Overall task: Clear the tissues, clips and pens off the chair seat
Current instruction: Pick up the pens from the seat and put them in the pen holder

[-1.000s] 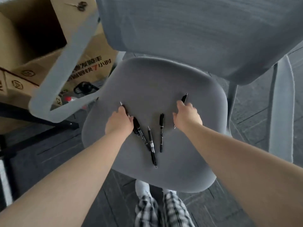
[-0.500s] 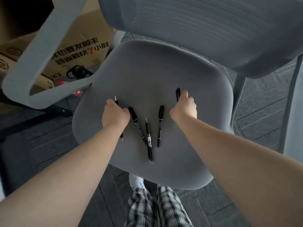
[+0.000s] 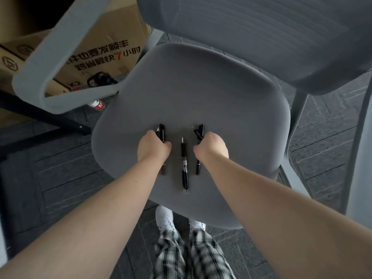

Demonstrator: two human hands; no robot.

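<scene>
Far left of the chair seat [image 3: 201, 93] stands a cardboard box [image 3: 104, 55] printed with dark and red characters, partly crossed by the chair's pale grey armrest [image 3: 40, 77]. Below the armrest, on the dark floor [image 3: 60, 178] just beside the seat's left edge, lie a black bottle cap or handle [image 3: 100, 79] and a small bottle with a red label [image 3: 97, 104].

On the seat, toward its front left, the left hand [image 3: 154, 149] is curled into a fist, its fingers closed around black pens [image 3: 161, 132]; the pen tops stick out above the knuckles and another dark end [image 3: 163, 170] shows below the wrist. How many pens the fist holds cannot be told.

In the middle of the seat's front part, between the two hands and touching neither, one black pen [image 3: 184, 166] lies loose on the fabric, its tip pointing toward the backrest [image 3: 261, 37] and its clip end toward the seat's front edge.

Just right of it, the right hand [image 3: 211, 147] is also closed, fingers gripping black pens [image 3: 199, 131] whose ends fan out above the fist; a lower pen end [image 3: 198, 168] shows beneath the wrist, close to the seat.

Both bare forearms reach in from the bottom corners. Under the seat's front edge are white shoes [image 3: 165, 216] and checked trousers [image 3: 191, 254]. To the right of the seat a grey chair leg [image 3: 298, 109] runs down to the floor.
</scene>
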